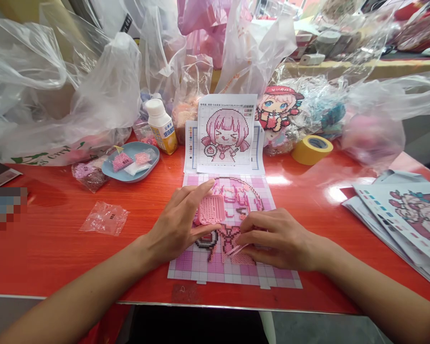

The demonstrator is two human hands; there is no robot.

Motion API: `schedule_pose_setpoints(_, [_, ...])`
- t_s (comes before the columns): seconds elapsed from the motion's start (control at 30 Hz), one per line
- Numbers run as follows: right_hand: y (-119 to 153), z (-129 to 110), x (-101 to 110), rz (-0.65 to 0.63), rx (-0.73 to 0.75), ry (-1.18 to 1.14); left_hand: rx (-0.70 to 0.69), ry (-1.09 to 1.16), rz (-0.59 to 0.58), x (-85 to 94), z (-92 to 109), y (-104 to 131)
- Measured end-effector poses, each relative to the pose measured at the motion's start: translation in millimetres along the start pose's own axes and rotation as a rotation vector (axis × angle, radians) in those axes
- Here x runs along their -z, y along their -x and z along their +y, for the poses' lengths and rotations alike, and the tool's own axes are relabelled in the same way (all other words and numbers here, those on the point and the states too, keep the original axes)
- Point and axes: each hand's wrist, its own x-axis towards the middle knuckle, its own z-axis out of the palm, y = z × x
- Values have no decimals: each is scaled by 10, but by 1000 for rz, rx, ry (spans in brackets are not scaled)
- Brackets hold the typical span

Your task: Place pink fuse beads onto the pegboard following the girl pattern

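Note:
My left hand (pixel 180 215) grips a small pink bead tray (pixel 211 209) between thumb and fingers, with beads lying in its grooves. The tray is held over a pegboard (pixel 186 272) on the table. Pinched in my right hand (pixel 272 236) is a pair of pink tweezers (pixel 235 250), pointing down and left at the lower part of the board. Small pink, red and dark fuse beads (pixel 238 193) form part of a figure on the board; my hands hide some of it. Behind the board, a printed pattern sheet (pixel 224 134) leans upright, showing a pink-haired character.
To the left are a blue plate (pixel 132 177) with bead packets, an H2 bag (pixel 105 219) and a white bottle (pixel 160 126). Yellow tape (pixel 312 149) stands behind right. Printed papers (pixel 401 229) lie at the right. Plastic bags (pixel 107 86) crowd the back.

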Motion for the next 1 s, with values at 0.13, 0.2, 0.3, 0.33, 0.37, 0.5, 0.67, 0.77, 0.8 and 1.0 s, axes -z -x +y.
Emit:
schedule_pose_setpoints(0.13, [-1, 3, 2, -2, 1, 4, -1, 1, -2, 3, 6, -7])
schedule_pose_setpoints(0.2, [-3, 4, 5, -10, 5, 9, -8, 1, 0, 3, 6, -8])
schedule_pose_setpoints(0.3, [-4, 6, 7, -11, 7, 10, -12, -2, 1, -3, -1, -3])
schedule_pose_setpoints(0.33, [-3, 6, 7, -10, 6, 6, -11, -3, 0, -7, -3, -1])
schedule_pose_setpoints(0.37, [-2, 7, 6, -10, 5, 2, -11, -4, -1, -10, -5, 1])
schedule_pose_setpoints(0.5, [3, 9, 2, -27, 6, -1, -12, -1, 0, -14, -4, 3])
schedule_pose_setpoints(0.67, [5, 8, -3, -6, 2, -10, -13, -2, -2, -4, 3, 3])
schedule_pose_setpoints(0.77, [-1, 4, 4, 45, 6, 21, -19, -1, -3, -6, 2, 8])
schedule_pose_setpoints(0.8, [-4, 3, 8, 76, 4, 40, -20, 1, -5, -8, 1, 9])
schedule_pose_setpoints(1.0, [-32, 4, 18, 301, -101, 152, -49, 32, -35, -12, 2, -2])
